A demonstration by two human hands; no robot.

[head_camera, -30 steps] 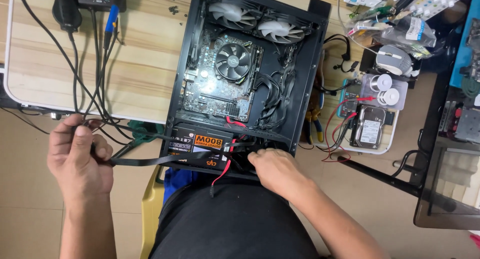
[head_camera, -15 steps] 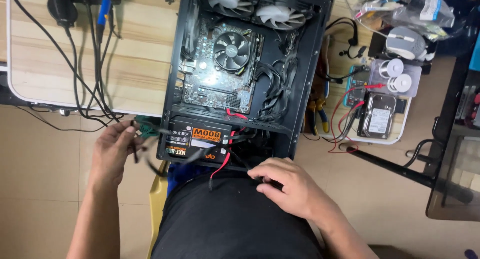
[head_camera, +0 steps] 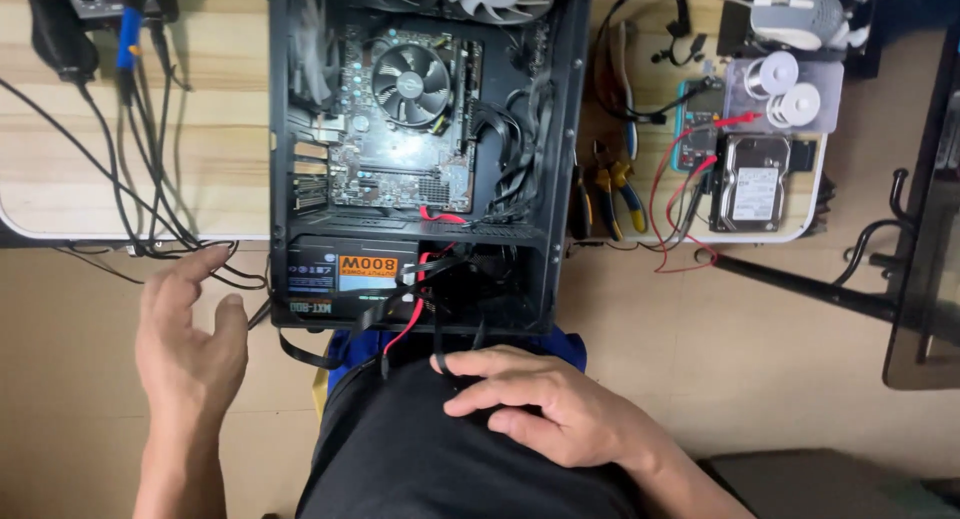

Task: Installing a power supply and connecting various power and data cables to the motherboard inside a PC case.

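The open black metal computer case (head_camera: pixel 420 159) lies at top middle, its loose black cables (head_camera: pixel 440 319) not yet tidied. The left hand (head_camera: pixel 190 339) is spread, gripping nothing; the right hand (head_camera: pixel 540 404) lies flat on the cables at the bottom.

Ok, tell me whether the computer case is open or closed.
Open. The computer case has no side panel on: the motherboard, cooler fan and cables inside are exposed.

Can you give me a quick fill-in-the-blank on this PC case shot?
1. The left hand is open, holding ____.
2. The right hand rests on black cables hanging from the computer ____.
3. The pliers right of the case have ____ handles.
Missing: nothing; case; yellow
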